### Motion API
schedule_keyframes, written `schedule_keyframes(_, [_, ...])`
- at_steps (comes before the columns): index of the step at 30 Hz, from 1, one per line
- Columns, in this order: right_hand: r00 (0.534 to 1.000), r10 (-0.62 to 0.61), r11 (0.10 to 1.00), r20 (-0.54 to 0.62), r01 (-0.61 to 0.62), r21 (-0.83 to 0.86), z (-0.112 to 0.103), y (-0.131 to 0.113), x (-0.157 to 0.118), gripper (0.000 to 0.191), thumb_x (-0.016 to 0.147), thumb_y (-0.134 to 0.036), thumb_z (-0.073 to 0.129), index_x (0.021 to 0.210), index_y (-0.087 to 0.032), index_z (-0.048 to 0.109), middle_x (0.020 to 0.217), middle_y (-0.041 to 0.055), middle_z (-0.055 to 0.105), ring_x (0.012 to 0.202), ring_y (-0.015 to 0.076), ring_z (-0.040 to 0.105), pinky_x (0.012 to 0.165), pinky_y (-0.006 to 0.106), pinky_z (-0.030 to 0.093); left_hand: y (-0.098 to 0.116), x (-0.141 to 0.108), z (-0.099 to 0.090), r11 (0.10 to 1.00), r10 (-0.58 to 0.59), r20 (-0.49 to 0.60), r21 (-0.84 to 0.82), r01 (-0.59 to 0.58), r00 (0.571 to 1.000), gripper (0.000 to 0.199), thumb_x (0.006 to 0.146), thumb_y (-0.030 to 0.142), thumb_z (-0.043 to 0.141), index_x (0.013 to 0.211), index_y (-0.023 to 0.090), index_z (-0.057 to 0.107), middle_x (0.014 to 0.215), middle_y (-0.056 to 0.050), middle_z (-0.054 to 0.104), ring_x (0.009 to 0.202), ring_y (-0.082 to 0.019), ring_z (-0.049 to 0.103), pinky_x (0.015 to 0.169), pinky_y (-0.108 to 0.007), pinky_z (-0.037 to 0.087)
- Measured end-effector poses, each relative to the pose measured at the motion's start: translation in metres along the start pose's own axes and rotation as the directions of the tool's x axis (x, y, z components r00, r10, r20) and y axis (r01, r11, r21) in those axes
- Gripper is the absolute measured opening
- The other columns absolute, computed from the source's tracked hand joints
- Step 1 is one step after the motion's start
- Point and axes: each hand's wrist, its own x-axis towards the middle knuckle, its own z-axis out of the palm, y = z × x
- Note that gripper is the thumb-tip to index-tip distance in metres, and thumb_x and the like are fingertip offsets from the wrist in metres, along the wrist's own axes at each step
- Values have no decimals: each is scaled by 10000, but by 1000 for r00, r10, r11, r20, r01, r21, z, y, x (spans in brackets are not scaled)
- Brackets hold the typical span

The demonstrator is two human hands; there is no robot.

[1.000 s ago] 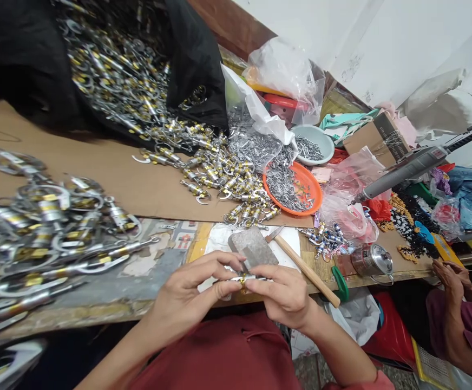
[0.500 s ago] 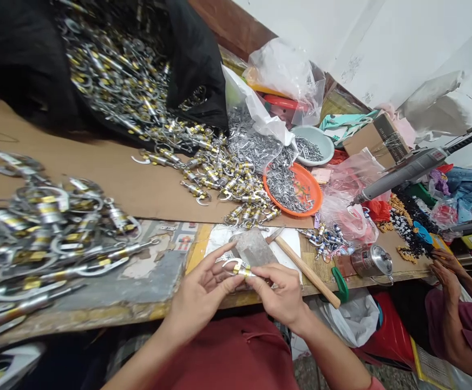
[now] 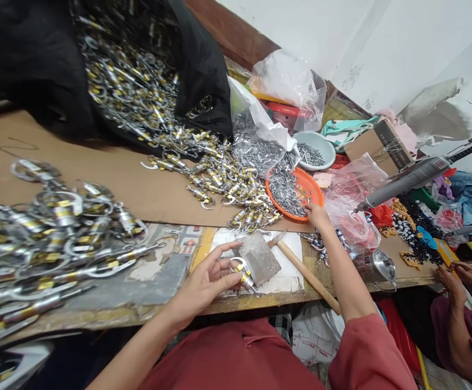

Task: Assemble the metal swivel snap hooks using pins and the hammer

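While silvery hooked pieces [image 3: 63, 216] lie heaped at the far left, the left hand [image 3: 209, 279] is now the only one on the work: thumb and fingers, partly curled, pinch a metal piece [image 3: 247, 277] near the bench's front edge. Its long axis slants across the view — curved hook up and to the left, small linked end down and to the right, towards me as wearer's side goes. Just beyond sits the grey block [image 3: 262, 259]; whether they touch, I can't tell. Right of that, a hammer [image 3: 307, 275] lies idle. The right hand [image 3: 317, 215] has let go and reached to the orange tray [image 3: 312, 187] — fingers bent close together at its rim, any part between them unclear.
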Motion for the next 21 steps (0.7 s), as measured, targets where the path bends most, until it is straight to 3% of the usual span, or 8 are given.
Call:
schedule_keyframes(3, [1000,4,1000,24,-4,-18,15,1,7,259,777,-91,546,939,-195,720,877,87,694,871,243,626,790,322,460,2,2,-2,1000,-16,39,24,15,999,565,724,300,679,1210,196,410,811,-15,650,690,-160,621,684,-300,488])
schedule_keyframes(8, [999,-7,1000,-51,8,29,26,-2,3,261,778,-89,529,912,-200,723,965,90,662,951,244,585,819,317,434,0,5,-5,1000,-12,73,19,11,997,599,733,309,671,1242,223,367,808,-10,644,678,-159,622,663,-291,476])
schedule_keyframes(13, [986,-15,982,-165,46,186,28,2,-7,351,841,-116,433,1117,-203,630,1021,85,622,981,211,554,840,316,425,-4,6,-7,997,31,108,-67,-24,994,613,726,280,694,1242,240,364,796,2,630,719,-162,628,681,-283,481])
schedule_keyframes(21, [966,-38,805,-257,182,565,24,-22,-35,228,839,-248,480,963,-155,647,908,58,672,800,157,629,748,277,506,-5,7,-8,995,9,89,-105,0,996,583,716,246,710,1207,251,396,809,1,647,713,-160,639,666,-279,489])
